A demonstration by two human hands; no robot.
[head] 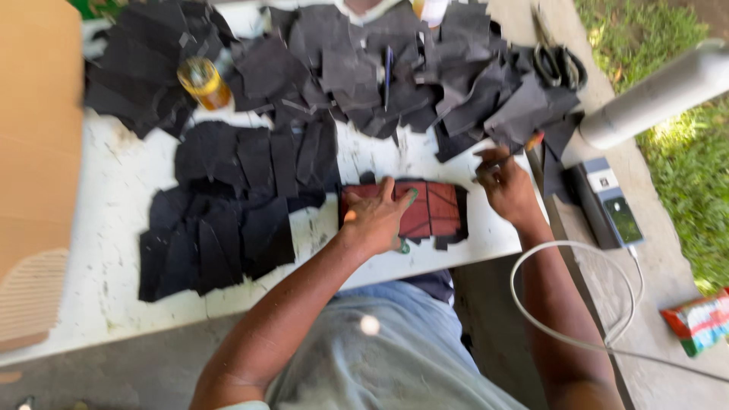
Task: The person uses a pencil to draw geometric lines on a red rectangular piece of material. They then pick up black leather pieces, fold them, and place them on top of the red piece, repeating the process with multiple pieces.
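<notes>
A dark red flat piece with dark lines lies on the white table, over black scraps. My left hand presses flat on its left part, fingers spread, green marks on the thumb. My right hand hovers at the piece's right end, pinching a thin orange-tipped tool, a pencil or brush.
Black cut pieces cover most of the table in heaps. A small amber jar stands at the back left, scissors at the back right. A phone with a white cable lies on the ledge at right. A cardboard sheet stands at left.
</notes>
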